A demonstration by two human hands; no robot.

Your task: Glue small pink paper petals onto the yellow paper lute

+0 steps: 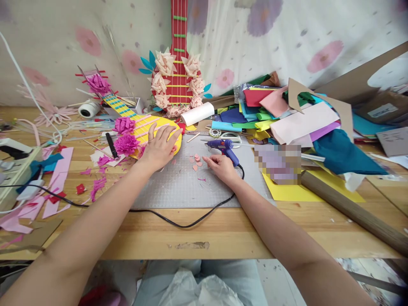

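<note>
My left hand (160, 146) lies flat with fingers spread on the lower body of a yellow paper guitar (145, 127) that carries magenta paper flowers (126, 144). My right hand (219, 165) rests on the grey cutting mat (185, 187), fingers curled and pinching at small pink paper petals (196, 160). Whether a petal is between the fingertips I cannot make out. A blue glue gun (225, 146) lies just behind my right hand, its black cord (178, 223) trailing across the table's front.
A red paper guitar with cream flowers (177, 80) leans on the wall. A pile of coloured paper sheets (287, 117) fills the right, with scissors (229, 137), a white roll (197, 114) and a cardboard tube (350, 210). Pink scraps (57, 178) and a power strip (15, 170) lie left.
</note>
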